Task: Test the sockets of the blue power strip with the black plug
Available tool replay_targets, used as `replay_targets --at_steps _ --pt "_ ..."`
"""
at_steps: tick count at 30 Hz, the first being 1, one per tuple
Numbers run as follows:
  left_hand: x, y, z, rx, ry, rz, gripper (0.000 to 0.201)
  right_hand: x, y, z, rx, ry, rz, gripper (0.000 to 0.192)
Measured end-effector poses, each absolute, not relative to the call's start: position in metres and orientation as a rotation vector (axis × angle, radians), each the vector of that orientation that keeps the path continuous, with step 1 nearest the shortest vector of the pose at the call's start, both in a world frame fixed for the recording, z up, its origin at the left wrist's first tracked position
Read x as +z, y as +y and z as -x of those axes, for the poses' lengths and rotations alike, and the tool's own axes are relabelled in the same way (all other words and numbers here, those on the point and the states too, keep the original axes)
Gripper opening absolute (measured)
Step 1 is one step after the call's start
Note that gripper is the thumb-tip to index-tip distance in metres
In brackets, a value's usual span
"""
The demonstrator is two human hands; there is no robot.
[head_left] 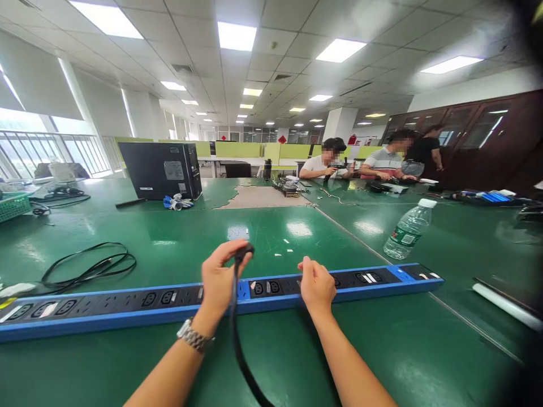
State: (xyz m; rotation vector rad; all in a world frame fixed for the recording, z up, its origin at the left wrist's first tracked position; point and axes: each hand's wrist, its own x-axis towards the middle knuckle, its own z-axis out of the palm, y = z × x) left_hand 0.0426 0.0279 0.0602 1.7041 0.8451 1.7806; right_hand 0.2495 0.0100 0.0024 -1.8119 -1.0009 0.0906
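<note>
Head view: both forearms reach forward from the bottom edge over the green surface (382, 350). The left hand (219, 277), a watch at its wrist, pinches a black plug (245, 250) between thumb and fingers, its cable (237, 339) trailing back toward the viewer. The right hand (316, 285) is loosely curled and rests on the long blue power strip (127, 308). Farther off lie a water bottle (408, 229), a looped cord (91, 263) and a computer case (161, 169).

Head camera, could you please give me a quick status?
Left hand gripping black power cable plug. Right hand resting on long blue-and-black power strip. Clear plastic water bottle lying apart.
</note>
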Motion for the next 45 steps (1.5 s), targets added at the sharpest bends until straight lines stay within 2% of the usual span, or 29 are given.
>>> replay_targets --at_steps 3,8,18,27,32,38,45 --pt "0.037 0.027 -0.009 1.641 1.050 -1.691 0.029 0.003 0.010 -0.249 0.096 -1.004 1.829 0.046" --pt "0.012 0.021 0.008 1.492 1.111 -1.878 0.022 0.003 0.009 -0.249 0.101 -1.007 1.828 0.045" --pt "0.004 0.018 0.002 1.479 1.025 -2.260 0.017 0.004 0.009 -0.249 0.129 -1.015 1.859 0.046" --pt "0.000 0.012 -0.001 1.459 1.039 -2.548 0.026 0.004 0.009 -0.248 0.130 -1.039 1.881 0.045" --pt "-0.003 0.010 -0.003 1.447 1.025 -2.568 0.033 0.006 0.008 -0.248 0.134 -1.046 1.897 0.045" --pt "-0.009 0.007 -0.007 1.449 1.168 -2.591 0.025 0.007 0.009 -0.248 0.142 -1.050 1.908 0.045" --pt "-0.011 0.008 -0.007 1.431 1.241 -2.625 0.029 0.007 0.008 -0.247 0.136 -1.061 1.903 0.045"
